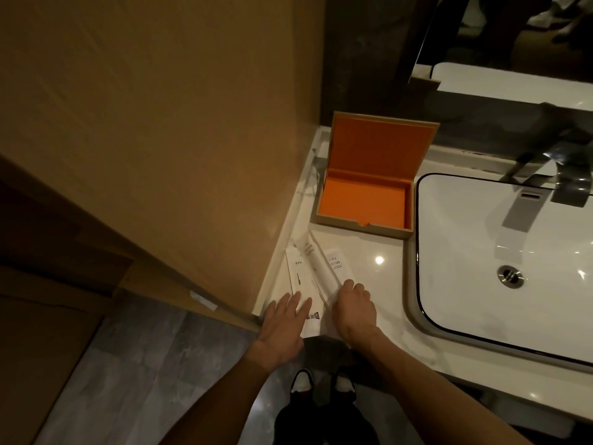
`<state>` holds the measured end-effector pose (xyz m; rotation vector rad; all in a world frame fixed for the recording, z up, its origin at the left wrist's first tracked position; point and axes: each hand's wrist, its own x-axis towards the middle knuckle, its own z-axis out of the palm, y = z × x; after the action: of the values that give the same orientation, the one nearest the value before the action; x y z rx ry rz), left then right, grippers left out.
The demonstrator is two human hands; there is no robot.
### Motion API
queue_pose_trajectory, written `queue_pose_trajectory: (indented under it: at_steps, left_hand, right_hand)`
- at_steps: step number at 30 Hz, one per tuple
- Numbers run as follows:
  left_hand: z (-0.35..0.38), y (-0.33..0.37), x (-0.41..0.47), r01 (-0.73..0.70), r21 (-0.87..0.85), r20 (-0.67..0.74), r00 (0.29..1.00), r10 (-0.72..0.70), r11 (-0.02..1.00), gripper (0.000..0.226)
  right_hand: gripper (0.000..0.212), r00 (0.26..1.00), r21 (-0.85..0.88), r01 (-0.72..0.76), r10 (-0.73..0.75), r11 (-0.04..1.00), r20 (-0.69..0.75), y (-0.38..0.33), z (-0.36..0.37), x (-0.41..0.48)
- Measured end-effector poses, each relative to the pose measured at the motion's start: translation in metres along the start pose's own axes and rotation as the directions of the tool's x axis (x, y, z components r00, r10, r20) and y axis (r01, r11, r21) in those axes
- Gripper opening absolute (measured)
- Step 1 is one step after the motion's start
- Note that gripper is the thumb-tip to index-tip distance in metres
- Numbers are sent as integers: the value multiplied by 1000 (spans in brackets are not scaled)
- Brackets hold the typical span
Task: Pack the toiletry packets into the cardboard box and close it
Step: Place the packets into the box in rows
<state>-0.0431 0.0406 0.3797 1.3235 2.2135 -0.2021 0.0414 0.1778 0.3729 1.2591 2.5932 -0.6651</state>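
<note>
- White and glossy, the worktop is seen beside a wall panel, with the sink at its right.
- Toiletry packets lie in a loose overlapping pile at the near left corner of the worktop; the cardboard box stands open and empty behind them, at the far edge.
- The left hand is laid flat on the pile, its grip released; the right hand is curled over the near ends of the packets, though a firm grasp cannot be told.
- Packets could be pushed off the near edge to the floor, because they are thin and the surface looks slippery.
- The raised lid could be knocked.
- The faucet is well apart, so nothing is blocked.
</note>
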Motion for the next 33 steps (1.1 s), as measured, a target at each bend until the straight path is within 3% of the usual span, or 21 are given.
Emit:
queue_pose_trajectory:
  at_steps: [6, 9, 17, 23, 29, 33]
  left_hand:
    - [-3, 1, 15, -37, 5, 9, 999, 37, 999, 73]
    - [-4, 5, 22, -31, -2, 5, 1000, 31, 1000, 70]
    - [-3, 15, 44, 99, -37, -42, 994, -101, 994, 79]
    - [-2, 25, 51, 221, -84, -89, 969, -229, 972, 77]
    - [0, 37, 53, 387, -268, -95, 901, -424, 882, 78]
    - [-2, 43, 55, 421, -456, -115, 846, -521, 784, 78]
  right_hand:
    - [23, 998, -18, -46, 46, 999, -45, 22, -9, 3]
    - [29, 996, -14, -84, 84, 996, -17, 30, -11, 3]
    - [42, 997, -18, -49, 48, 999, -67, 39, -8, 6]
    - [47, 1000, -49, -25, 25, 998, -14, 36, -4, 7]
    - [56, 1000, -42, -31, 31, 999, 0, 37, -5, 5]
    - [56, 999, -36, -36, 37, 999, 16, 39, -7, 4]
